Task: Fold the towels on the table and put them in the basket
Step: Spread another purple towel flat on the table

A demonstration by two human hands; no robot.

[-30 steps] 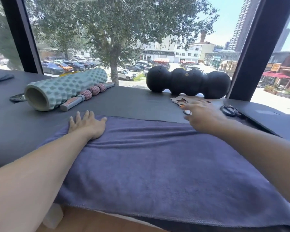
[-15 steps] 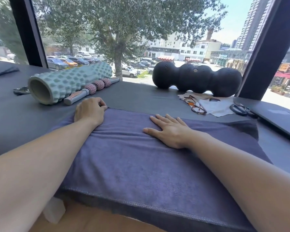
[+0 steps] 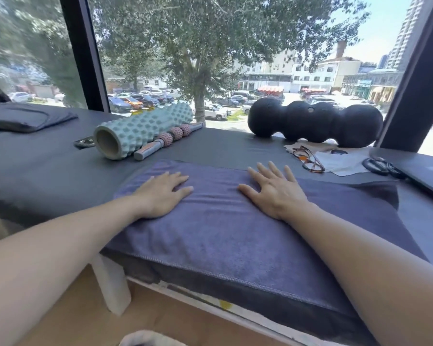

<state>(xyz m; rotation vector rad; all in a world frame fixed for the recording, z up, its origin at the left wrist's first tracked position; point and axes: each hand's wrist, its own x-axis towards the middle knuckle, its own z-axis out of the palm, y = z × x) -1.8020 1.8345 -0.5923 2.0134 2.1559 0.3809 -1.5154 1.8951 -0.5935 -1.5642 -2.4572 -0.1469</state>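
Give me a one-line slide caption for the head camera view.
Both hands, left hand and right hand, press flat on a purple towel spread on the dark table.

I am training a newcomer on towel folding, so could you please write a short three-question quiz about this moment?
1. True or false: both hands lie flat on the purple towel.
2. What lies right beside the teal foam roller? A) massage stick B) scissors C) glasses
3. Fill in: the black peanut roller sits by the ____.

Key: 1. True: left hand and right hand rest open on it. 2. A, the massage stick. 3. Window.
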